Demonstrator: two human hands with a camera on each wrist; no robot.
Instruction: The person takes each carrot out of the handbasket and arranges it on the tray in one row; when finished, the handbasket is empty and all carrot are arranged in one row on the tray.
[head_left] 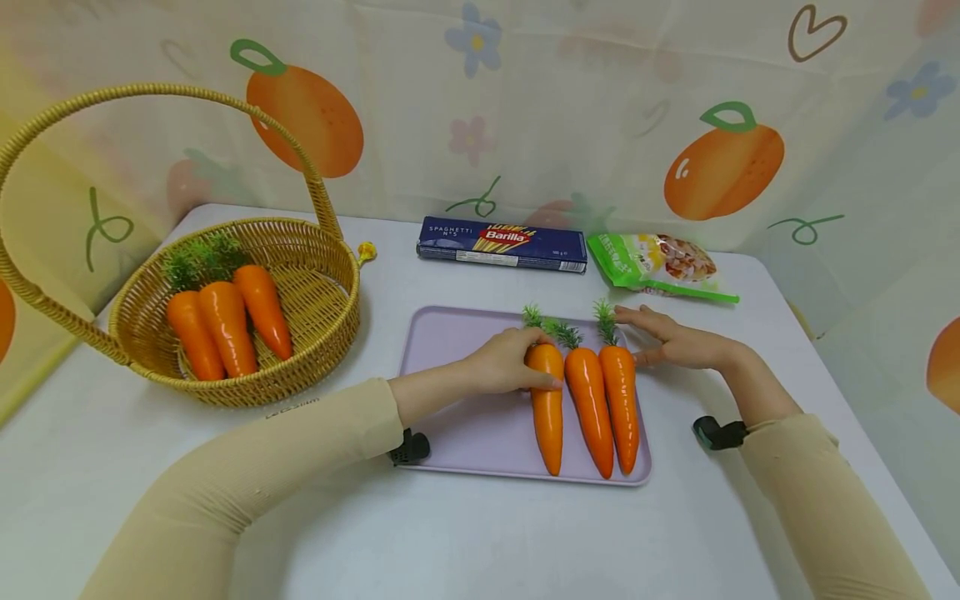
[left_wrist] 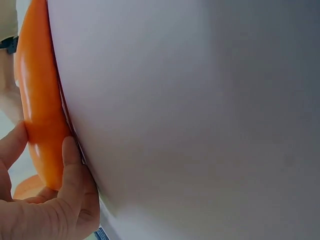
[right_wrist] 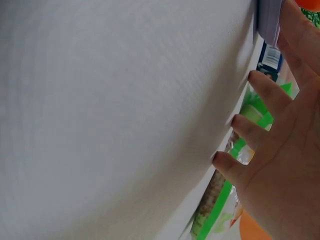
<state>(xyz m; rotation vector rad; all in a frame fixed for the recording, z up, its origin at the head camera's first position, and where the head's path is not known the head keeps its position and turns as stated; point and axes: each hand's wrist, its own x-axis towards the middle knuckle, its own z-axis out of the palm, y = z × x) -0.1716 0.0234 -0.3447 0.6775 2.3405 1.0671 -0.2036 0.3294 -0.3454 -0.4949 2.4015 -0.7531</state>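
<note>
Near the top of an orange toy carrot [head_left: 551,425] my left hand [head_left: 510,364] holds on with thumb and fingers. In the left wrist view, the thumb and fingers pinch the carrot [left_wrist: 42,85] from both sides. That carrot lies on a pale lilac tray [head_left: 465,433], left of two more carrots, a middle one [head_left: 590,408] and a right one [head_left: 621,408], all with green tops pointing away. My right hand [head_left: 681,343] is at the tray's right edge, fingers spread. The right wrist view shows the right hand [right_wrist: 285,150] with its fingertips down by the tray rim.
At the left, a wicker basket [head_left: 315,367] with a tall arched handle holds three carrots [head_left: 225,325]. Behind the tray lie a blue spaghetti box [head_left: 502,246] and a green-edged food bag [head_left: 663,265]. A patterned cloth [head_left: 555,125] hangs at the back.
</note>
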